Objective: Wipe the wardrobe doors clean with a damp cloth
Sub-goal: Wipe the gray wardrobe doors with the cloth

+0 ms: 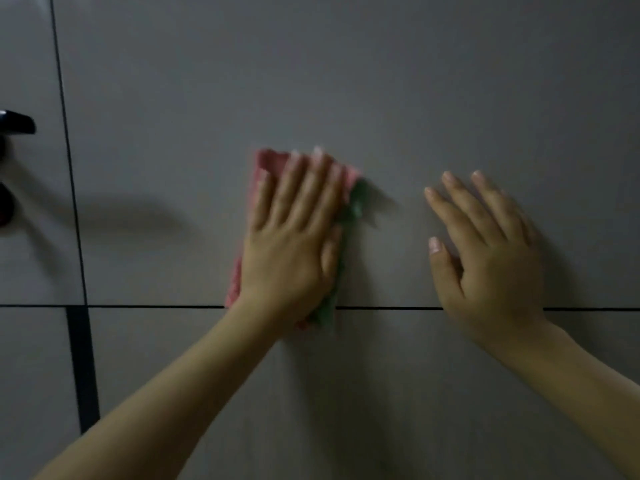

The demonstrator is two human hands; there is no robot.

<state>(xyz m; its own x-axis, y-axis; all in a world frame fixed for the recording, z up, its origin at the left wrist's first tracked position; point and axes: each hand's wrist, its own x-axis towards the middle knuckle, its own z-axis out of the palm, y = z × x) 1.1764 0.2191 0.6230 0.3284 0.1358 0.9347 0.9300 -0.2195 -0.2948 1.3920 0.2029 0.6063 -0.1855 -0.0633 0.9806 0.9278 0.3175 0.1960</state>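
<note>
A grey wardrobe door [346, 81] fills the view. My left hand [298, 237] lies flat with straight fingers on a pink and green cloth [268, 162], pressing it against the door just above a horizontal gap. The cloth shows above the fingertips and along the hand's right side, its green part [356, 202] next to the thumb. My right hand [491, 251] rests flat on the bare door to the right of the cloth, fingers spread, holding nothing.
A horizontal seam [156, 306] separates the upper door from a lower panel [381, 393]. A vertical seam [67, 150] at the left divides it from another door, which carries a black handle [17, 123] at the left edge.
</note>
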